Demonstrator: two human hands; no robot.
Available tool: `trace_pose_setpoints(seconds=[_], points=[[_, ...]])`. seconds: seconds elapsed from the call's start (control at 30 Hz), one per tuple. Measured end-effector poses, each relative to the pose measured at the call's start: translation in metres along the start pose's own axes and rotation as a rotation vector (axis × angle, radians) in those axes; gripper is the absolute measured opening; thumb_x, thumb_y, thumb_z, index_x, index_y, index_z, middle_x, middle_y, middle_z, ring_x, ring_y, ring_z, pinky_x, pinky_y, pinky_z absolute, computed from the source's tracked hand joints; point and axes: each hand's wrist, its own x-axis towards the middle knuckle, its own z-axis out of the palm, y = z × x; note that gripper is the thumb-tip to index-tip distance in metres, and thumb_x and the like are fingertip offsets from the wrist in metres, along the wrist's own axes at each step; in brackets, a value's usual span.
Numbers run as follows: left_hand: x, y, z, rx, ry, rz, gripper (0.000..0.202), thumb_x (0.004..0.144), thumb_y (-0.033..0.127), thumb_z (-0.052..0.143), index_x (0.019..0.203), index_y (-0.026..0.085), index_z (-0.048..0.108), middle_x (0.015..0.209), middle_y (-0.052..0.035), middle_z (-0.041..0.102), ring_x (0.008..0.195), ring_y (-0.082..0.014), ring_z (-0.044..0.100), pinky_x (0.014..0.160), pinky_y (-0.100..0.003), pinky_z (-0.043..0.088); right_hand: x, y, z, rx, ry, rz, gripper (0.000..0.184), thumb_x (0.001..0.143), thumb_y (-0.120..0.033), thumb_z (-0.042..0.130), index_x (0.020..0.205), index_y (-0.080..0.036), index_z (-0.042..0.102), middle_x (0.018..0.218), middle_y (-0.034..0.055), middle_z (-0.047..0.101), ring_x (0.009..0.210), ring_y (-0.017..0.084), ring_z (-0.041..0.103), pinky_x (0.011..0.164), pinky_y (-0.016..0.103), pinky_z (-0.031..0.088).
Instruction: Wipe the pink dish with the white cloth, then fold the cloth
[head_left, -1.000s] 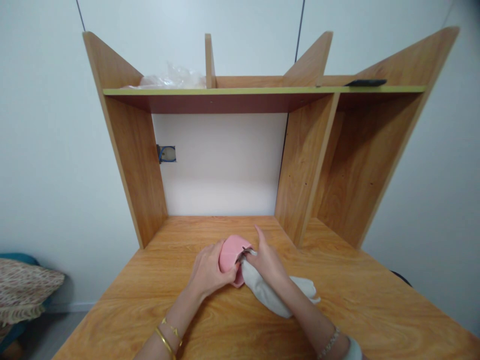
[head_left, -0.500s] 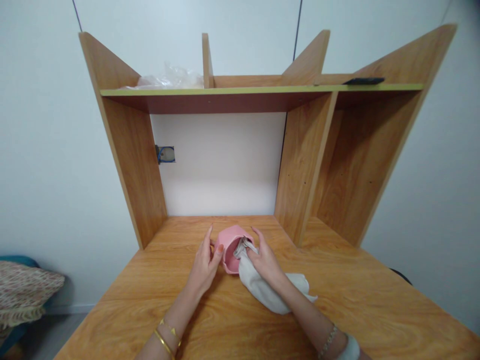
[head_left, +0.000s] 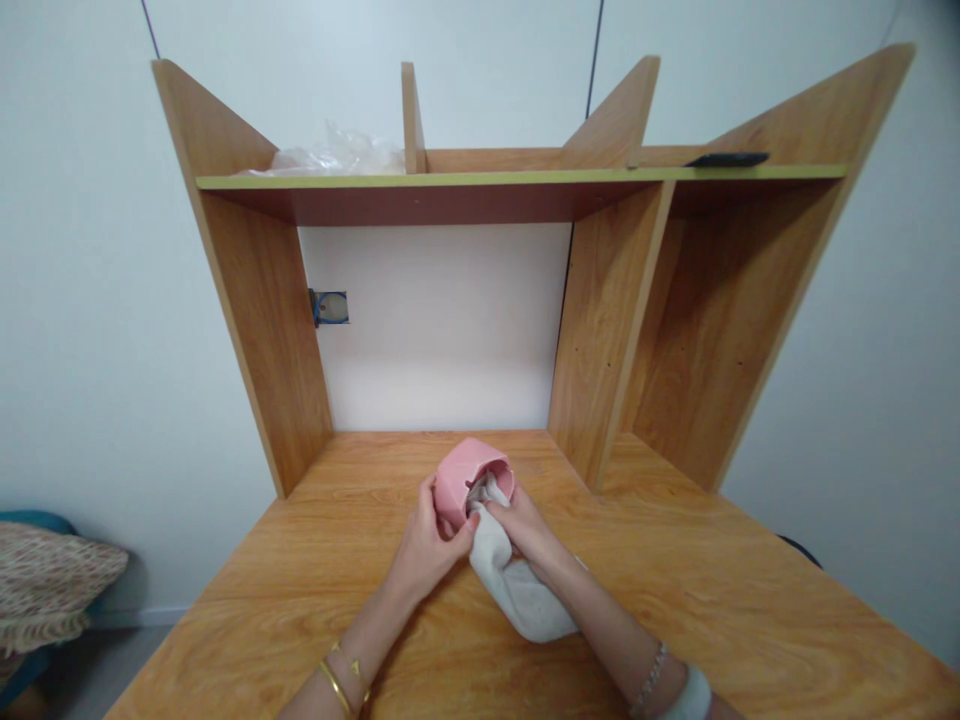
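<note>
Head view: the wooden desk (head_left: 712, 600) carries a hutch whose upright side panel (head_left: 255, 330) stands to the left and whose inner divider (head_left: 600, 330) stands to the right of the working bay. The desk surface between them lies bare in front of the white back wall, and more bare surface extends to the right of the divider and toward the near edge.

A pink cup (head_left: 469, 478) sits at the centre of the desk, near the mouth of the bay, tilted with its opening facing toward the right hand. A white cloth (head_left: 517, 590) trails from the cup mouth back across the desk toward the person.

The left hand (head_left: 427, 545) is closed around the cup's near side, thumb and fingers wrapped on the wall, wrist low over the desk; two gold bangles (head_left: 341, 675) sit on the forearm. The right hand (head_left: 525, 525) is closed on the cloth, fingertips pressing its upper end into the cup opening, forearm angled in from lower right. Both hands touch at the cup's rim.

A clear plastic bag (head_left: 337, 155) lies on the upper shelf, left compartment; a dark flat object (head_left: 727, 159) lies at right.
</note>
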Motion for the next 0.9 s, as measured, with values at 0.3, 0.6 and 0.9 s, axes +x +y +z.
trace_pose_setpoints(seconds=[0.3, 0.6, 0.9], points=[[-0.001, 0.007, -0.007, 0.115, -0.069, 0.103, 0.055, 0.065, 0.032, 0.061, 0.115, 0.019, 0.041, 0.107, -0.0081, 0.058, 0.094, -0.0222, 0.057, 0.081, -0.033, 0.044, 0.008, -0.001, -0.028, -0.390, 0.217, -0.006, 0.061, 0.051, -0.026, 0.068, 0.109, -0.017, 0.051, 0.085, 0.0054, 0.064, 0.082, 0.023, 0.059, 0.073, 0.034, 0.045], [0.013, -0.008, -0.007, 0.096, 0.112, -0.162, 0.046, 0.065, 0.033, 0.059, 0.105, 0.012, 0.050, 0.086, -0.0088, 0.065, 0.072, -0.0190, 0.061, 0.065, -0.029, 0.047, -0.004, -0.017, -0.021, -0.556, 0.196, -0.139, 0.059, 0.070, -0.035, 0.051, 0.124, -0.014, 0.039, 0.051, -0.0058, 0.049, 0.044, 0.015, 0.047, 0.045, 0.025, 0.037], [0.027, -0.029, -0.017, -0.423, 0.350, -0.428, 0.042, 0.068, 0.051, 0.055, 0.082, 0.013, 0.046, 0.043, 0.0060, 0.050, 0.032, -0.0100, 0.047, 0.035, -0.020, 0.035, 0.010, -0.008, -0.041, -0.379, 0.116, 0.238, 0.048, 0.071, -0.029, 0.050, 0.115, -0.017, 0.037, 0.055, -0.0037, 0.057, 0.041, 0.016, 0.054, 0.041, 0.027, 0.042]])
